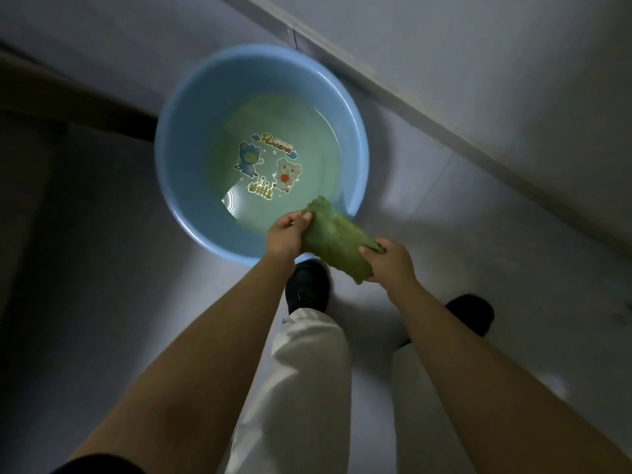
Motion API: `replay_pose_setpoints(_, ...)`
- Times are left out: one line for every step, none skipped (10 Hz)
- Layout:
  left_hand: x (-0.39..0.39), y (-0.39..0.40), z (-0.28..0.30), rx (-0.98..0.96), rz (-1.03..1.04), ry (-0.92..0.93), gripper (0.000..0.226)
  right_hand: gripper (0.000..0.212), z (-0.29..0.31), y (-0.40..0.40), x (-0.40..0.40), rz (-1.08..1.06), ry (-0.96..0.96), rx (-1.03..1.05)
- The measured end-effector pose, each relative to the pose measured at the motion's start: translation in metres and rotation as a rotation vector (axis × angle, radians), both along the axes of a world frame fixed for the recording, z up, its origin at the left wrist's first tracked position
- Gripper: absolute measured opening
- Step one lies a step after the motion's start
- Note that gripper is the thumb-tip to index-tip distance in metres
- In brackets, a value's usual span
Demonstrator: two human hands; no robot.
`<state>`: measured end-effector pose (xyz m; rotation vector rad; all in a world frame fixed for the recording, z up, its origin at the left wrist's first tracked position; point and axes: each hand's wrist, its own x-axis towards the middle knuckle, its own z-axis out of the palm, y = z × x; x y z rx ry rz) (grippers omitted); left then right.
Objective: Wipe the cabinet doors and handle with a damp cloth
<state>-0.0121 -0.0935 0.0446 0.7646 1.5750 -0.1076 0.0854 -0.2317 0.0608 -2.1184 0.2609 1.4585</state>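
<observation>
Cloth (333,239) stretched between both hands' fingers (305,217)

Blue basin (171,186) holding greenish water (307,145) on pale floor (102,268), black shoes (307,285)

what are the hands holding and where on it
A green cloth, held over the near rim of the blue basin. The left hand grips its far end, the right hand its near end.
</observation>
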Motion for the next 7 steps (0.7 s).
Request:
replay_pose_setpoints(-0.002,-0.002,-0.032,-0.006,-0.039,0.054,0.009,0.01,-0.023,-0.004,-0.005,-0.029,0.036,-0.036)
replay_pose_setpoints(-0.002,-0.005,-0.05,0.023,-0.054,0.101,0.009,0.011,-0.04,-0.008,-0.007,0.017,0.005,-0.05)
replay_pose_setpoints(0.002,-0.008,-0.058,0.064,-0.1,0.148,0.007,0.017,-0.049,-0.01,-0.006,0.053,-0.011,-0.058)
replay_pose_setpoints(0.007,-0.006,-0.062,0.111,-0.099,0.17,0.005,0.014,-0.053,-0.008,-0.005,0.042,-0.013,-0.025)
replay_pose_setpoints(0.009,-0.005,-0.063,0.127,-0.164,0.191,0.018,0.022,-0.054,-0.004,-0.003,0.065,-0.001,-0.027)
replay_pose_setpoints(0.008,-0.01,-0.062,0.133,-0.282,0.188,0.042,0.029,-0.052,-0.002,-0.002,0.131,-0.035,-0.034)
replay_pose_setpoints(0.011,-0.018,-0.054,0.264,-0.359,0.197,0.05,0.035,-0.042,-0.003,0.001,0.13,-0.118,-0.029)
